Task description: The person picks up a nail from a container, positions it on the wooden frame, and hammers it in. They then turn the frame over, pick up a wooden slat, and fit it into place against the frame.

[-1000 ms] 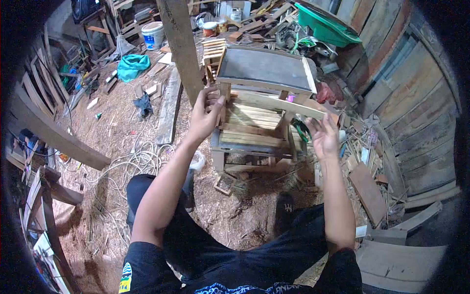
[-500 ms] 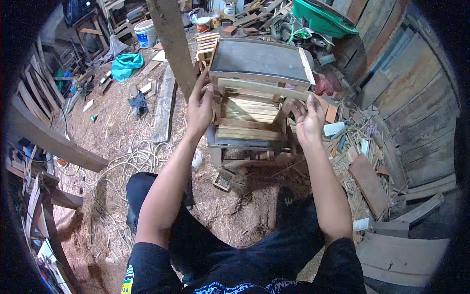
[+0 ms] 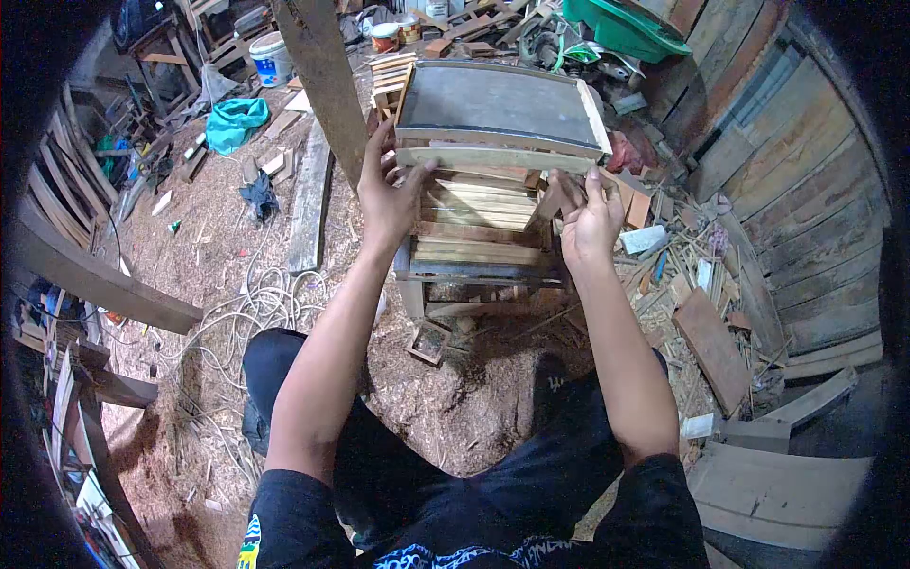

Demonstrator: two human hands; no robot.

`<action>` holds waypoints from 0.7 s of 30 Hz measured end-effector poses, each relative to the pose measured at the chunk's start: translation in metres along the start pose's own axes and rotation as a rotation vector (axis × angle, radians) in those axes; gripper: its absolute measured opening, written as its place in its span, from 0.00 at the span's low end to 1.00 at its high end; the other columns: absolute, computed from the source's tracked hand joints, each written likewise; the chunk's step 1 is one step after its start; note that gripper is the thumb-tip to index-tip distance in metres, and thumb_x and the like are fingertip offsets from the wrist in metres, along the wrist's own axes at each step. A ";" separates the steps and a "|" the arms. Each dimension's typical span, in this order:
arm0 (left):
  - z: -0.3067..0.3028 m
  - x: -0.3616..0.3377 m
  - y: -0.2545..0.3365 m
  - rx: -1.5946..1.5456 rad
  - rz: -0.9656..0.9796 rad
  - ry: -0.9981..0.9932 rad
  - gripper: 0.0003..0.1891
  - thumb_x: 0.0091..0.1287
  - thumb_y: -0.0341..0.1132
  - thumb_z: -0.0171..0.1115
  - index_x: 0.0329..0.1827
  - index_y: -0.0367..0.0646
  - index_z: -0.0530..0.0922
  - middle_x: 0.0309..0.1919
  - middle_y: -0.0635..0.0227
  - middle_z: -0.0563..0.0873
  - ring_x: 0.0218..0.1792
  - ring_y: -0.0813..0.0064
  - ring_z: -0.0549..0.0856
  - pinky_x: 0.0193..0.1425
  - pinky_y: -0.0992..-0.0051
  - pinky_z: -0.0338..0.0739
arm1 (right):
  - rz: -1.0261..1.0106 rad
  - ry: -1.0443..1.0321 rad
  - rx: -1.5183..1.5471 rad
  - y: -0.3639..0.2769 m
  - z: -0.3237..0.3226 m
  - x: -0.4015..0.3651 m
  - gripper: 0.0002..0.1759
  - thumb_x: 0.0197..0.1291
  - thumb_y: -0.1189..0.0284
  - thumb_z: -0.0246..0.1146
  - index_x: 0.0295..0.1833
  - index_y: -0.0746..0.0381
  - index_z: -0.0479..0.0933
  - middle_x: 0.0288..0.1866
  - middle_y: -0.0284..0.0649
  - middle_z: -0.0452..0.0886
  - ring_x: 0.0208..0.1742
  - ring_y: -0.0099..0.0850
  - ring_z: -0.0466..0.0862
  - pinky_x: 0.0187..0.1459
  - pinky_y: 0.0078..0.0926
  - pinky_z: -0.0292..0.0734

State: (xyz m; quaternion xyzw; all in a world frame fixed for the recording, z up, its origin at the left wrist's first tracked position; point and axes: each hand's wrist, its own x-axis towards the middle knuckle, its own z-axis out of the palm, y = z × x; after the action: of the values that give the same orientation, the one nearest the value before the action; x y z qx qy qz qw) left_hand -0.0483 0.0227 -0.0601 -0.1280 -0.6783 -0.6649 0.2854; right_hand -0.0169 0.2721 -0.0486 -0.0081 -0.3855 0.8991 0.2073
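A small wooden cabinet-like frame (image 3: pixel 408 284) stands in front of me, with a dark flat panel (image 3: pixel 493 100) on top and stacked pale slats (image 3: pixel 479 204) inside. A thin wooden strip (image 3: pixel 498 159) lies across its front, just below the panel's near edge. My left hand (image 3: pixel 387 204) is closed on the strip's left end, its thumb on the front face and its fingers reaching up the side. At the right end, my right hand (image 3: pixel 590 220) grips the strip with the thumb up. Some of its fingers are hidden behind or curled at the frame.
A slanted wooden post (image 3: pixel 327 85) rises close to my left hand. A coiled cable (image 3: pixel 261 308) and a long plank (image 3: pixel 311 204) lie on the shavings-covered floor at left. Wood scraps (image 3: pixel 711 351) pile up at right. A small wooden box (image 3: pixel 429 341) sits before the frame.
The strip has moved up slightly and nearer the panel's front edge. My left thumb has come across onto the strip's face. My right hand has shifted slightly left and down.
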 end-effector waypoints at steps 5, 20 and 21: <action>0.000 0.002 -0.002 0.087 0.019 0.021 0.38 0.58 0.28 0.77 0.73 0.46 0.68 0.53 0.62 0.81 0.49 0.73 0.85 0.52 0.73 0.81 | 0.004 0.040 -0.006 0.002 -0.001 0.002 0.08 0.76 0.73 0.53 0.50 0.66 0.63 0.47 0.48 0.74 0.47 0.47 0.87 0.49 0.43 0.91; -0.001 0.003 0.012 0.052 -0.078 -0.004 0.37 0.60 0.23 0.74 0.72 0.41 0.67 0.54 0.59 0.82 0.49 0.73 0.85 0.51 0.75 0.83 | 0.010 0.022 0.071 -0.001 -0.002 0.001 0.07 0.76 0.73 0.52 0.52 0.64 0.63 0.48 0.51 0.77 0.50 0.47 0.86 0.50 0.37 0.91; 0.000 0.002 0.013 0.045 -0.113 -0.004 0.36 0.60 0.24 0.73 0.72 0.40 0.67 0.54 0.60 0.83 0.48 0.74 0.86 0.49 0.76 0.82 | 0.001 0.017 0.070 -0.003 -0.002 0.001 0.07 0.76 0.73 0.52 0.52 0.64 0.64 0.47 0.50 0.78 0.48 0.45 0.87 0.50 0.36 0.91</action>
State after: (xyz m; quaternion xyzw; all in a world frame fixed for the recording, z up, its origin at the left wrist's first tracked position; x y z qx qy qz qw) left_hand -0.0431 0.0238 -0.0479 -0.0844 -0.6997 -0.6644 0.2487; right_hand -0.0167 0.2759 -0.0479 -0.0087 -0.3520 0.9120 0.2104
